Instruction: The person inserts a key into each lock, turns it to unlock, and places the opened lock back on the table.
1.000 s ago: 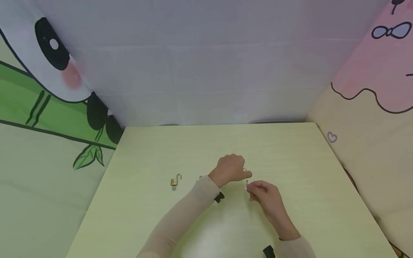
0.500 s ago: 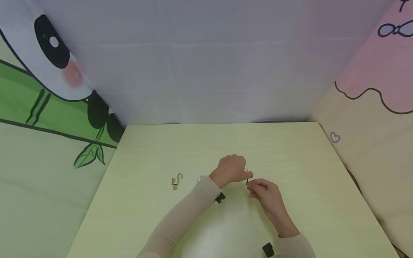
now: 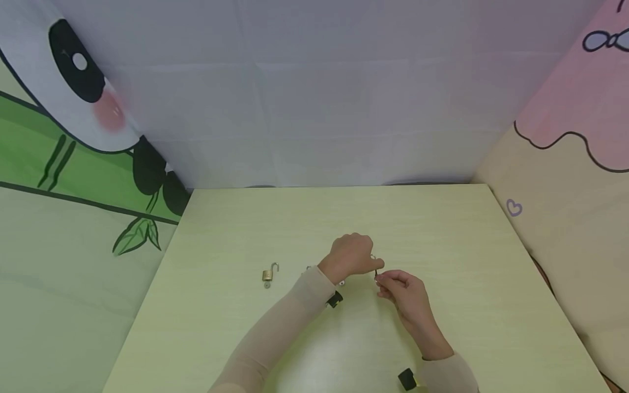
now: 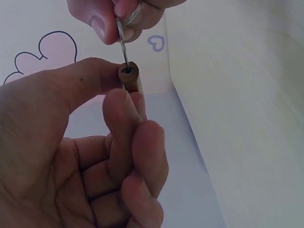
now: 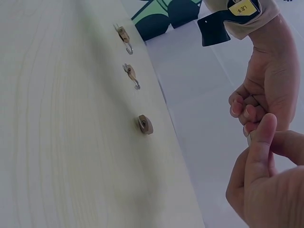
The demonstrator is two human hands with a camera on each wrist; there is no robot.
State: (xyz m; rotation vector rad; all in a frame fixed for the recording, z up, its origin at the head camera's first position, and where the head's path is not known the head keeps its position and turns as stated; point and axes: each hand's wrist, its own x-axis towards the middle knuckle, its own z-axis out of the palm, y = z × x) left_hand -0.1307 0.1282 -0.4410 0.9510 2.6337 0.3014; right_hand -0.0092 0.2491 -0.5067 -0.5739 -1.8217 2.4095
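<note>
In the left wrist view, my left hand (image 4: 61,156) holds a small brass padlock (image 4: 133,84) between thumb and fingers, its keyhole end facing the other hand. From above, my right hand (image 4: 142,16) pinches a small silver key (image 4: 123,47) by its head. The key's tip meets the keyhole; how deep it sits I cannot tell. In the head view, the left hand (image 3: 350,254) is held over the middle of the table, with the right hand (image 3: 405,295) just to its lower right. A thin glimpse of shackle shows by the left thumb.
On the table (image 3: 196,338) at left lies a brass padlock (image 3: 267,276), its shackle open and a key in it. The right wrist view shows a second open padlock (image 5: 131,72) and a third padlock (image 5: 146,124) in the same row. The left forearm hides parts of these in the head view.
My right hand has moved slightly up toward the left hand, bringing the key to the padlock and narrowing the gap between the hands. The left hand stays nearly still.
</note>
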